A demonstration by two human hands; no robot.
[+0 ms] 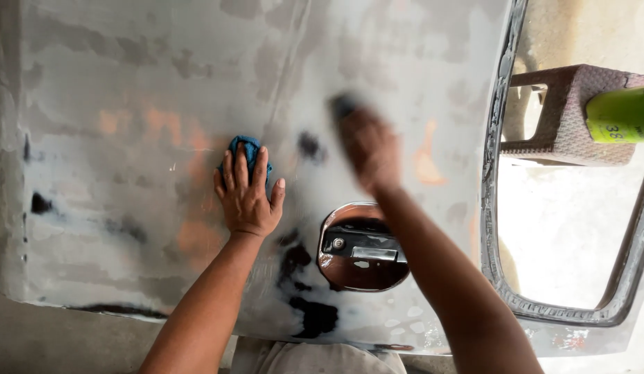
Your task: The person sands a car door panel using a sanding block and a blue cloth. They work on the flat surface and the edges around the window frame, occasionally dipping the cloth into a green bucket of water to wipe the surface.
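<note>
A grey car door (197, 83) lies flat, its skin patched with filler, orange spots and black marks. The left hand (247, 197) rests palm down near the middle of the panel, fingers spread and pressing a blue cloth (247, 149) flat under the fingertips; it pins the cloth rather than closing round it. The cloth looks soft and light, likely to bunch or slide on the smooth surface, so a flat palm or a pinch at a loose fold suits it best.

The right hand (370, 145) is blurred, just beyond the handle recess (362, 248), with something dark at its far end; whether its fingers close on it I cannot tell.

At the door's right edge, the window frame (498, 208) opens onto a brown plastic stool (568, 118) and a green roll (621, 114).
</note>
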